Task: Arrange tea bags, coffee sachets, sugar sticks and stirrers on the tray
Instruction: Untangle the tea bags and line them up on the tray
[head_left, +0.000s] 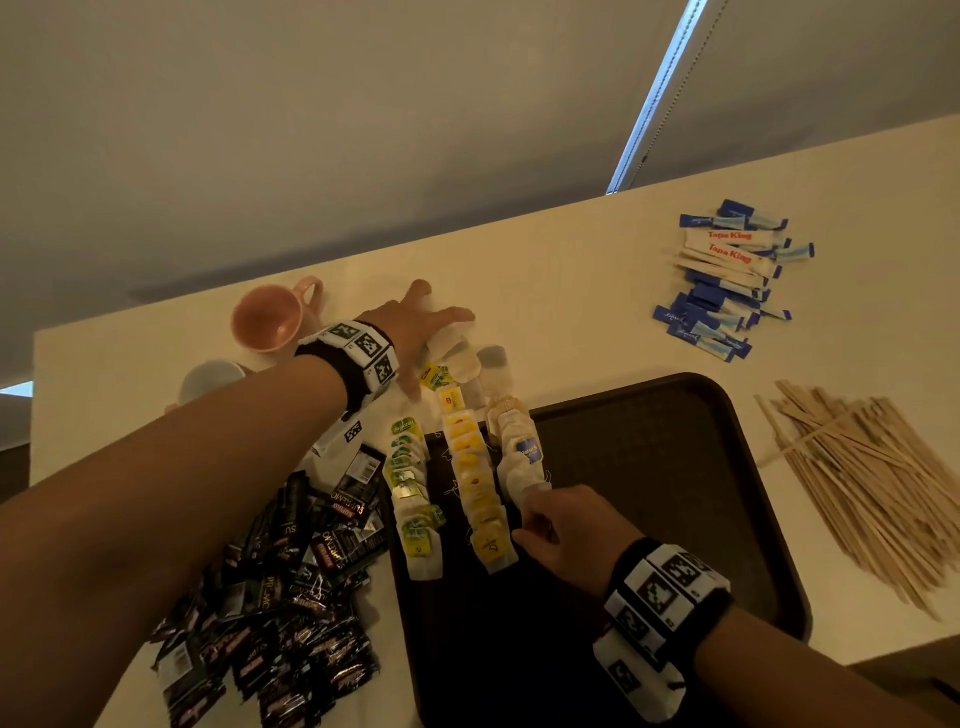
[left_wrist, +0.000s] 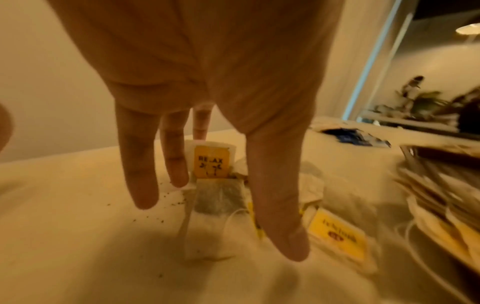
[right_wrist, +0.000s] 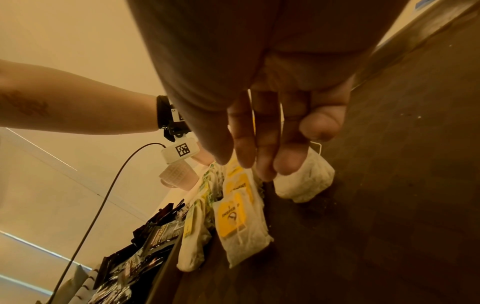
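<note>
Now the left hand (head_left: 415, 332), fingers spread, reaches loose tea bags (head_left: 462, 358) beyond the tray's (head_left: 675, 467) far-left corner; take one flat. The right hand (head_left: 561, 530), seemingly pinching nothing, steadies the row.

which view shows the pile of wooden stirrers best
The head view. There the whole pile of wooden stirrers lies fanned out on the table, to the right of the dark tray. The left wrist view may catch a blurred edge of it at far right, too unclear to be sure. The right wrist view does not show it.
</note>
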